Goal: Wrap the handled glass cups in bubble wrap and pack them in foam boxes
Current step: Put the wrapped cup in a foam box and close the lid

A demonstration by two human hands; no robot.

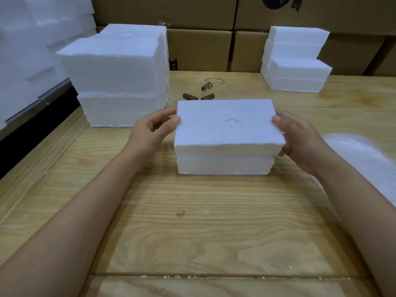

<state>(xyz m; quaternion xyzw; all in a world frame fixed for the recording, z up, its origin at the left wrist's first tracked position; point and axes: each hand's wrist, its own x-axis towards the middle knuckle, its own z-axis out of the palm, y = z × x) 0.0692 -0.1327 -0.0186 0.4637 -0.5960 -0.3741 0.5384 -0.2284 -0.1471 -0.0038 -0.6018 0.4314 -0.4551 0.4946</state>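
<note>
Head view: left hand (150,130), right hand (301,141) in pinch grip on foam lid (214,125) over foam box (225,166)

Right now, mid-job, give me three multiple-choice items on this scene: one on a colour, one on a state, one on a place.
1. What colour is the foam lid?
A) brown B) white C) blue
2. What holds the lid?
A) the left hand and the right hand, one at each end B) the left hand alone C) neither hand
3. Where does the bubble wrap lie?
A) on top of the lid B) left of the left hand C) on the table, right of the right hand

Answers: 1 B, the lid is plain white; 2 A, thumbs and fingers of both hands pinch its ends; 3 C, the wrap lies at the table's right side.
</note>
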